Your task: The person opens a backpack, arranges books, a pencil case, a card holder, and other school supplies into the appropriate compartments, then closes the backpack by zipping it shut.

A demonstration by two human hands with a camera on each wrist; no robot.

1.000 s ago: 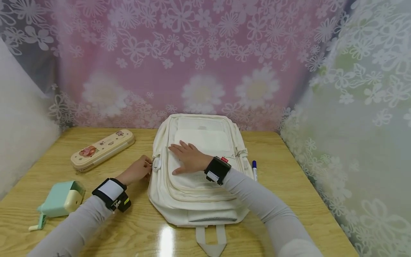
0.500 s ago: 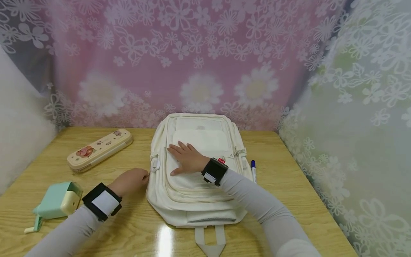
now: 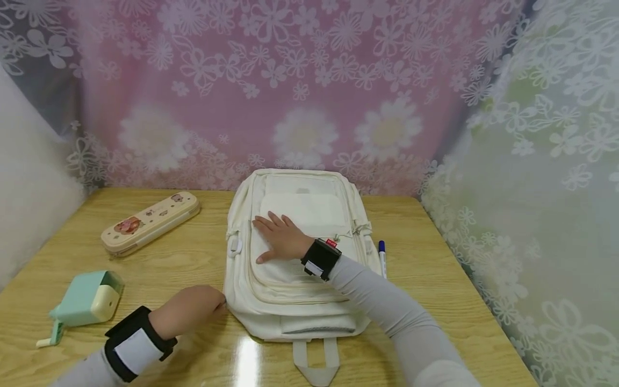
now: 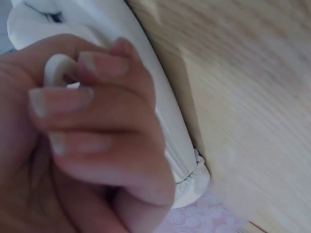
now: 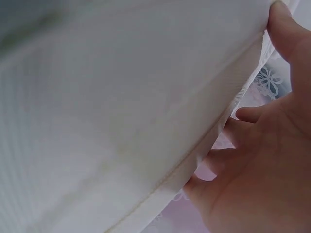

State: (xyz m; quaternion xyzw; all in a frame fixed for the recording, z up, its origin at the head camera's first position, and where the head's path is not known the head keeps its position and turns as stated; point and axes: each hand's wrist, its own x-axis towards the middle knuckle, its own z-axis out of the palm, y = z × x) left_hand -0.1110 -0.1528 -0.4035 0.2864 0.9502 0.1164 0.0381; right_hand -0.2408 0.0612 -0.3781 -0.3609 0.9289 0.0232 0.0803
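A cream-white backpack [image 3: 304, 209] lies front side up on the wooden table, its top handle [image 3: 316, 365] toward me. My left hand [image 3: 186, 309] is at the bag's lower left edge, fingers curled. In the left wrist view those fingers pinch a pale loop-shaped zipper pull [image 4: 58, 68], most of it hidden by the fingers. My right hand [image 3: 282, 236] rests with spread fingers on the front pocket. The right wrist view shows this hand [image 5: 262, 160] against the white fabric.
A cream pencil case [image 3: 150, 223] with printed pictures lies at the back left. In front of it stands a mint-green crank pencil sharpener [image 3: 87, 301]. A blue-capped marker [image 3: 382, 258] shows beside the bag's right side. Floral curtains [image 3: 300, 97] hang behind the table.
My left hand has moved toward me along the bag's left edge, from beside the side buckle to the lower corner. The right hand has stayed on the front pocket.
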